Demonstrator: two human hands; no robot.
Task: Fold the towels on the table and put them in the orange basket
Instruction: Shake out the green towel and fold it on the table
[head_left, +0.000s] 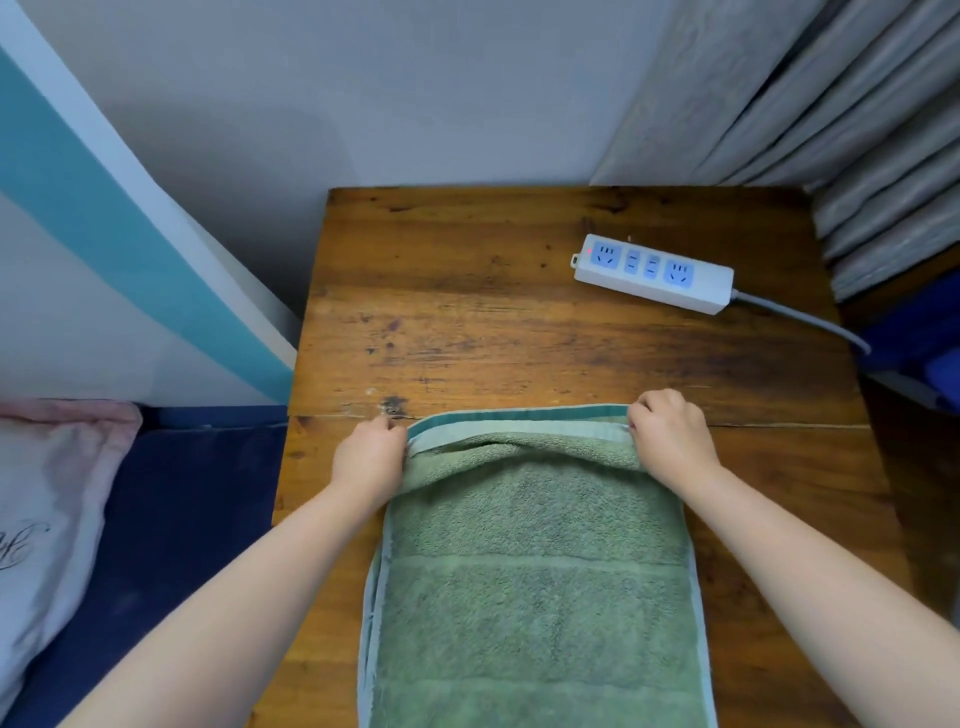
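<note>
Currently mid-fold: left hand and right hand each pinch far corners of green terry towel at near edge of wooden tabletop; next, align hems, flatten (orange basket out of view).

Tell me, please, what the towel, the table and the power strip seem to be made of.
The towel looks like green terry cloth, probably cotton: a looped, matte pile with flat woven bands and a smooth hem. The table looks like solid wood with a worn, slightly glossy finish: grain, knots, dark stains and a crack between boards show. The power strip looks like smooth white moulded plastic with blue socket faces.
</note>
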